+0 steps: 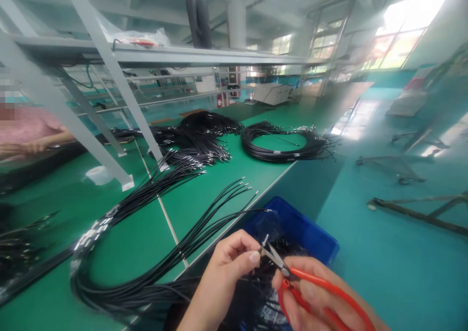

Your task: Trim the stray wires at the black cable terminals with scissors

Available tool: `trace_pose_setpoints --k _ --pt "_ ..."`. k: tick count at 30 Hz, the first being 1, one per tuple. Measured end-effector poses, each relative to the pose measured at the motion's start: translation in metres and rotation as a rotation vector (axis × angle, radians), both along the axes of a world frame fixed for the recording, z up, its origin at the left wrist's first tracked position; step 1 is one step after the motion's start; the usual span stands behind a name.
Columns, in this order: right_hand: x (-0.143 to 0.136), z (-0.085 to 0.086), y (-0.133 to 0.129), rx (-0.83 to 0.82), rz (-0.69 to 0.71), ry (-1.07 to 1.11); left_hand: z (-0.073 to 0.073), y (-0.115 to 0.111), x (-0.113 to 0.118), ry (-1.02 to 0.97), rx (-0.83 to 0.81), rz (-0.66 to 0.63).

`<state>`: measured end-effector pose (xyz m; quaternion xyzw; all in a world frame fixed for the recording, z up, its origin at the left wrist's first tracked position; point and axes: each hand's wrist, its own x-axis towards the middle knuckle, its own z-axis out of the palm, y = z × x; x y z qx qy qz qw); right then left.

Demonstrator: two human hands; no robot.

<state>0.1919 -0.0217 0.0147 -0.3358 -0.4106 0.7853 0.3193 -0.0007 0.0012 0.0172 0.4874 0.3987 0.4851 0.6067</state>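
My left hand pinches a thin cable near its end between thumb and forefinger. The cable's pale tip sticks up past the fingertips. Red-handled scissors are gripped in my right hand, their blades parted and pointing at that tip; whether they touch it I cannot tell. Beside my left hand, a bundle of black cables curves over the green table, several metal-tipped ends fanning out toward the edge. A blue bin lies below both hands, with dark cable pieces and clear plastic inside.
A coiled bundle of black cables and a heap of more cables lie farther along the table. White shelf posts rise at left near a white roll. Across the table is another person's arm. Wheeled stands occupy the right-hand floor.
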Motion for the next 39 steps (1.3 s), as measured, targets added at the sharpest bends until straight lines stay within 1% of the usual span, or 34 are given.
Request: trace_pose_setpoints --k 2,5,10,12,13,15,16,18,20,22,24,26,28,30,32,35,36,37,38,39 --pt "-0.001 0.003 0.002 -0.055 -0.017 0.029 -0.002 0.000 -0.001 0.001 0.003 -0.027" --pt "-0.001 0.004 0.005 -0.107 0.006 0.052 -0.004 0.000 -0.003 0.003 0.014 -0.051" --pt "0.000 -0.005 0.010 -0.075 0.031 0.069 -0.006 0.002 -0.005 0.009 0.047 -0.064" --pt "-0.002 -0.008 0.013 -0.030 0.064 0.089 -0.007 0.001 -0.005 0.020 0.052 -0.065" --pt "-0.005 -0.008 0.015 -0.014 0.102 0.086 -0.007 0.001 -0.005 0.027 0.055 -0.066" --pt "-0.009 -0.007 0.018 0.002 0.139 -0.005 -0.008 0.001 -0.006 0.045 0.062 -0.062" --pt "-0.011 -0.006 0.019 0.003 0.124 -0.086 -0.008 0.001 -0.006 0.055 0.068 -0.057" --pt "-0.013 -0.004 0.018 0.014 0.035 -0.236 -0.009 0.002 -0.006 0.081 0.076 -0.051" --pt "-0.009 -0.003 0.016 0.032 -0.040 -0.283 -0.007 0.002 -0.005 0.116 0.080 -0.040" --pt "-0.003 -0.001 0.015 0.053 -0.088 -0.215 -0.005 0.002 -0.002 0.187 0.100 -0.014" --pt "0.004 0.002 0.015 0.071 -0.197 -0.122 -0.002 0.000 0.002 0.316 0.161 0.043" --pt "0.008 0.009 0.014 0.065 -0.325 -0.039 0.000 -0.003 0.008 0.474 0.270 0.121" --pt "0.008 0.016 0.012 0.036 -0.417 0.007 0.000 -0.006 0.013 0.604 0.397 0.189" --pt "0.006 0.020 0.007 0.008 -0.487 0.026 -0.001 -0.008 0.015 0.689 0.516 0.224" --pt "0.004 0.021 0.001 -0.022 -0.575 0.015 -0.003 -0.009 0.016 0.744 0.602 0.235" --pt "0.003 0.019 -0.006 -0.048 -0.707 -0.008 -0.007 -0.011 0.019 0.801 0.633 0.262" --pt "0.004 0.018 -0.006 -0.048 -0.735 -0.006 -0.009 -0.011 0.022 0.826 0.615 0.261" --pt "0.005 0.017 -0.005 -0.043 -0.747 0.007 -0.012 -0.013 0.025 0.860 0.596 0.227" --pt "0.007 0.015 -0.003 -0.037 -0.745 0.025 -0.015 -0.013 0.028 0.902 0.577 0.153" --pt "0.010 0.014 0.001 -0.035 -0.730 0.044 -0.018 -0.014 0.031 0.949 0.558 0.047"
